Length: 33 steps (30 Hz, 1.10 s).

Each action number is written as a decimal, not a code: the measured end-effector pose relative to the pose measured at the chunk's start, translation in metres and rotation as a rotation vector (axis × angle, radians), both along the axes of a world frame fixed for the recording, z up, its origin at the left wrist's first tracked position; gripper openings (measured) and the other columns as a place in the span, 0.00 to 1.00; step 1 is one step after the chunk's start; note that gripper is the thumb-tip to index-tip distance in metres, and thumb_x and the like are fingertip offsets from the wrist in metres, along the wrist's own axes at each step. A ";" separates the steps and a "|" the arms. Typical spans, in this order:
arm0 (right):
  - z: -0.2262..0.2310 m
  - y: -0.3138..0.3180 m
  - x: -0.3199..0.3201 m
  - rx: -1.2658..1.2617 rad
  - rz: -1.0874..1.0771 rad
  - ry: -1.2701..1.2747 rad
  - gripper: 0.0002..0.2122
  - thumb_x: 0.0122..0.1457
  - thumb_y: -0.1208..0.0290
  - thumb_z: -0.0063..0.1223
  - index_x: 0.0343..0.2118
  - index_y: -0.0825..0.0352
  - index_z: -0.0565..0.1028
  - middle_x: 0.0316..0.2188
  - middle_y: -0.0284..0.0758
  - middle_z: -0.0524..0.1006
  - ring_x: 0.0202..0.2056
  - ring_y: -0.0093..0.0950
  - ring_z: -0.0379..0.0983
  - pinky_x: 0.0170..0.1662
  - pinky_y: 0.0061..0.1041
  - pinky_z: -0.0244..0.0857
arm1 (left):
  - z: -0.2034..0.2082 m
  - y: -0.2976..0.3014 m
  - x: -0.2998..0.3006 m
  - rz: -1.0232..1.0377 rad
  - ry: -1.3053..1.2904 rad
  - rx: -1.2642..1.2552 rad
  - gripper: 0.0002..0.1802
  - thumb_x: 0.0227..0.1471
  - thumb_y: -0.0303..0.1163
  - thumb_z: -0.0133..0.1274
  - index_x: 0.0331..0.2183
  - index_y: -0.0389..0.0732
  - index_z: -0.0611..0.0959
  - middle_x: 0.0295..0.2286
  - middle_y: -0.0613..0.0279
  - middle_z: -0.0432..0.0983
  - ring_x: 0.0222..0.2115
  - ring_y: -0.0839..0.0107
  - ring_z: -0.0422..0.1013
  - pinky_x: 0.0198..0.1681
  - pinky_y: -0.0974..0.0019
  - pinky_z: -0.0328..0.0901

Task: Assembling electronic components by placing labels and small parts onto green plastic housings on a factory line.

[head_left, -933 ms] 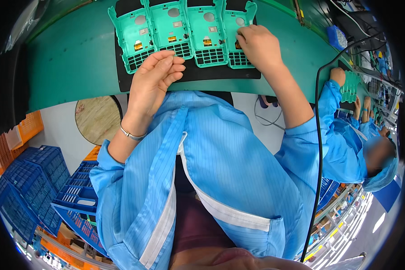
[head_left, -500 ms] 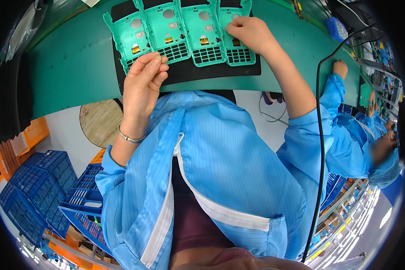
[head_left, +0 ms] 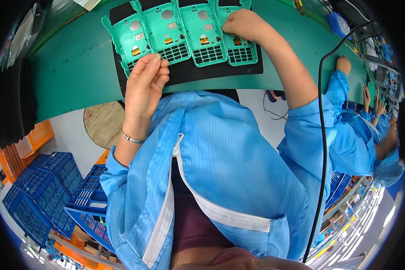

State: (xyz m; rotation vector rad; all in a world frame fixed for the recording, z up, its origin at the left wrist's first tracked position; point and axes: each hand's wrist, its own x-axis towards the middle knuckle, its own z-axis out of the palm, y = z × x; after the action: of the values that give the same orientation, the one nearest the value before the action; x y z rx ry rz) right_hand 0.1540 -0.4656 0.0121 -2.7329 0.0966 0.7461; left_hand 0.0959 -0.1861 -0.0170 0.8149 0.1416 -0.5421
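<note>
Four-sided green plastic housings with keypad grids lie side by side on a black mat [head_left: 184,77]: a leftmost housing [head_left: 127,36], a second housing [head_left: 157,29], a third housing [head_left: 194,28] and a rightmost housing [head_left: 243,56]. Each has a small amber patch above its grid. My right hand [head_left: 249,26] is closed in a pinch over the rightmost housing and hides part of it; its fingertips' contents are hidden. My left hand [head_left: 144,85] pinches thumb to forefinger just in front of the two left housings. Anything between those fingertips is too small to name.
The mat lies on a green worktable [head_left: 72,74]. A black cable [head_left: 321,135] hangs down on the right, beyond which a co-worker's hand [head_left: 344,65] rests on the table. Blue crates [head_left: 54,173] and a round stool [head_left: 104,123] stand at left. A blue box [head_left: 337,24] sits back right.
My right hand has shifted slightly farther away over the rightmost housing, still pinched. My left hand keeps its pinch at nearly the same place. The whole view has shifted a little.
</note>
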 end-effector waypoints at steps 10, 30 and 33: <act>-0.032 0.005 -0.065 0.152 0.050 -0.764 0.10 0.52 0.72 0.48 0.37 0.62 0.77 0.31 0.37 0.76 0.33 0.35 0.73 0.37 0.33 0.69 | 0.002 -0.013 0.003 -0.015 0.023 -0.009 0.11 0.55 0.29 0.49 0.40 0.35 0.76 0.33 0.60 0.76 0.31 0.76 0.73 0.36 0.74 0.70; 0.026 0.095 -0.053 0.742 -0.210 -0.154 0.09 0.53 0.69 0.54 0.34 0.68 0.78 0.26 0.27 0.76 0.29 0.15 0.69 0.33 0.16 0.63 | 0.003 -0.008 0.004 -0.050 0.010 -0.003 0.10 0.54 0.30 0.52 0.37 0.36 0.77 0.30 0.62 0.76 0.29 0.77 0.72 0.35 0.74 0.69; 0.032 0.097 -0.050 0.710 -0.173 -0.121 0.09 0.53 0.69 0.55 0.33 0.69 0.78 0.25 0.27 0.75 0.29 0.15 0.68 0.33 0.16 0.63 | 0.007 -0.006 0.004 -0.038 -0.022 0.066 0.10 0.53 0.30 0.53 0.36 0.35 0.78 0.29 0.62 0.76 0.28 0.77 0.72 0.33 0.74 0.69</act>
State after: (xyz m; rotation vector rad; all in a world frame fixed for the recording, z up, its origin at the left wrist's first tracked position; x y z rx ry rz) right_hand 0.1041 -0.3688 0.0442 -2.0532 0.0304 0.4475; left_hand 0.1004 -0.1926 -0.0101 0.8893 0.1241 -0.5663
